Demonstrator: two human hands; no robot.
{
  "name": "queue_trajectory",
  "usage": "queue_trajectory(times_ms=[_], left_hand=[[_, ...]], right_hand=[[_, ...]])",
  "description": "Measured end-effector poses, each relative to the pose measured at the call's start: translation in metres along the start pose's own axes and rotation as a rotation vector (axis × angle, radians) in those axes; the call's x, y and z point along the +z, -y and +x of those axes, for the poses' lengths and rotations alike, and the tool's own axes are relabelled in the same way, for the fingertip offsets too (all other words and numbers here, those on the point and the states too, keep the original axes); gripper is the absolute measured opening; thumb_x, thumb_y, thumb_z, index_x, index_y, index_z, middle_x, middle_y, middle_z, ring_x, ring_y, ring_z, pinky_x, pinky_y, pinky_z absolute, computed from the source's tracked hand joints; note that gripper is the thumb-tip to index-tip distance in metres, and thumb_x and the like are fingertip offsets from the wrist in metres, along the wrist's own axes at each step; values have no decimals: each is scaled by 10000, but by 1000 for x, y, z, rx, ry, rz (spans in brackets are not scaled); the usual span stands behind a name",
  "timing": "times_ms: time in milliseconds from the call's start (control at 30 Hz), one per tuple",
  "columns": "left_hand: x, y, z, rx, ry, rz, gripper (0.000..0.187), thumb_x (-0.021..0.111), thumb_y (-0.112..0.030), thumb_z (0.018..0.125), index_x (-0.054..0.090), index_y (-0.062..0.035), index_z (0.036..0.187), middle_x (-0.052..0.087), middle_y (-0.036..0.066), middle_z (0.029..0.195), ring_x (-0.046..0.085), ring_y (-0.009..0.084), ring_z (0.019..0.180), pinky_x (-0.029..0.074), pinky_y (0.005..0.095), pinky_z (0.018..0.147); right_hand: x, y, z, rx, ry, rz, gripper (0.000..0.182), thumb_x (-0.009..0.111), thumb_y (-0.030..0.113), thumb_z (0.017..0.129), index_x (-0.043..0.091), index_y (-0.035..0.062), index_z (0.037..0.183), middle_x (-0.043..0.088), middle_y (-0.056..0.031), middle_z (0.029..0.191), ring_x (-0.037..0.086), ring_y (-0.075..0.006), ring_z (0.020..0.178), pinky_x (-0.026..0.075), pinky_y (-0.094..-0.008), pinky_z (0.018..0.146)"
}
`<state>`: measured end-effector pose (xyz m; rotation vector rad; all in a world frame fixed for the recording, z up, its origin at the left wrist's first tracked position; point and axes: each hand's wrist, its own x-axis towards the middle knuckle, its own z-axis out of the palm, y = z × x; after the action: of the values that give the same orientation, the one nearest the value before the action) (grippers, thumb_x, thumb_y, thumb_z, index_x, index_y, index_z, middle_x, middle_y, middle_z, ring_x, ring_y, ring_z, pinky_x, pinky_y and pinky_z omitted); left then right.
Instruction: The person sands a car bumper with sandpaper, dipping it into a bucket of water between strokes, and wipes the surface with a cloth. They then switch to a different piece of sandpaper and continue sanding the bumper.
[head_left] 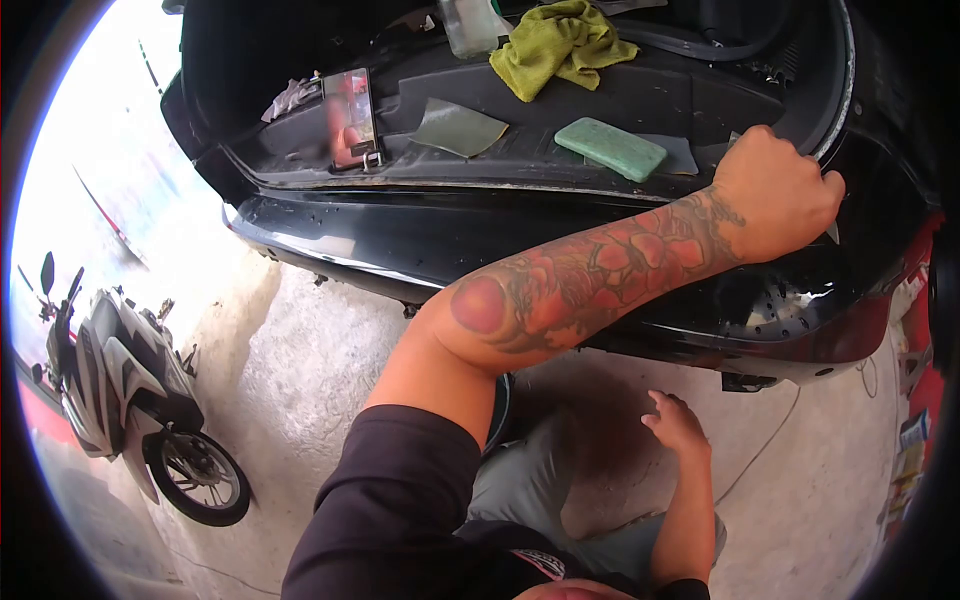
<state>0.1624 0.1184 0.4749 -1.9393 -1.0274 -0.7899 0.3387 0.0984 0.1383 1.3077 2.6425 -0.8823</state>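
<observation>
My left hand point(775, 195), at the end of a tattooed forearm reaching across the view, is closed over the right corner of the wet black car bumper point(400, 235). Small grey edges show beside the fist, but what it holds is hidden. Low over the floor is my right hand point(676, 422), its fingers apart and nothing in them. A light green block point(611, 147) lies in the car's open rear, partly over a grey sheet point(675, 155) that looks like sandpaper. Left of it rests another greyish-green sheet point(459, 128). A crumpled yellow-green cloth point(562, 47) lies behind them.
A phone-like panel with a bright screen point(348, 118) stands by the metal latch point(372, 158). Near the cloth is a translucent container point(470, 25). A parked motorbike point(130, 390) stands at left on the concrete floor point(310, 350). A thin cable point(765, 445) runs along the floor.
</observation>
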Motion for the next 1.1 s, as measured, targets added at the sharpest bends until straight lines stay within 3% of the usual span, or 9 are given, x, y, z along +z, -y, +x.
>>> queue_trajectory(times_ms=[233, 633, 933, 1100], left_hand=[[3, 10, -1, 81, 42, 81, 98, 706, -189, 768, 714, -114, 830, 737, 77, 745, 754, 278, 724, 533, 418, 632], [16, 10, 3, 152, -118, 103, 175, 744, -181, 763, 715, -148, 933, 726, 17, 828, 721, 222, 804, 443, 431, 758], [36, 11, -4, 147, -299, 77, 78, 715, -207, 764, 692, -156, 819, 692, -3, 755, 700, 203, 752, 486, 431, 802], [41, 12, -9, 140, -349, 49, 81, 690, -235, 757, 667, -160, 738, 667, -13, 693, 689, 197, 702, 483, 405, 706]], right_hand=[[4, -1, -2, 6, 14, 14, 585, 706, 275, 957, 527, 98, 1484, 609, -181, 1410, 571, -370, 1316, 467, -475, 1094], [1, 1, -6, 15, -8, -16, 590, 701, 290, 951, 529, 105, 1485, 618, -184, 1386, 584, -375, 1297, 469, -481, 1090], [0, 7, -6, 7, -3, -25, 588, 716, 287, 943, 541, 94, 1470, 640, -183, 1348, 610, -382, 1252, 480, -492, 1068], [6, 5, 0, 9, 31, -31, 585, 711, 288, 950, 538, 95, 1474, 635, -179, 1368, 595, -372, 1281, 467, -483, 1086]])
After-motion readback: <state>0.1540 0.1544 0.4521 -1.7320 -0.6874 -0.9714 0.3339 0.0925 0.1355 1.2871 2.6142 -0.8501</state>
